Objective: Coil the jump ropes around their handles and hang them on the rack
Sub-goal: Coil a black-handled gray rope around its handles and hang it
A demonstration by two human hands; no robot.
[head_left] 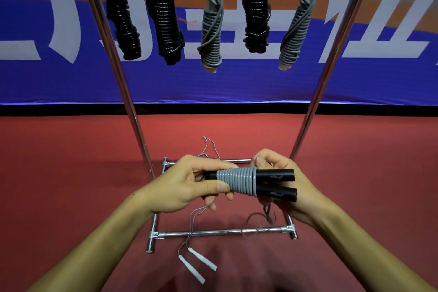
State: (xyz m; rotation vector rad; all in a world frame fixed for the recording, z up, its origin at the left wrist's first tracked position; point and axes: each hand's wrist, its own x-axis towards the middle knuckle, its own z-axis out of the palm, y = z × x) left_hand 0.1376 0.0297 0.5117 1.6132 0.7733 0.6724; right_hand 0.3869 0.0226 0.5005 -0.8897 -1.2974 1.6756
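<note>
My two forearms bare to the frame's bottom edge, no sleeves in view, left hand (pixel 182 187) and right hand (pixel 284 187) ungloved, no rings, no watch or band at either wrist, nails short and plain

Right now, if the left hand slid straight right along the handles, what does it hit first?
Likely the right hand: the left hand grips the coiled end of the handles, and the right holds their far end. Depth is unclear.
</note>
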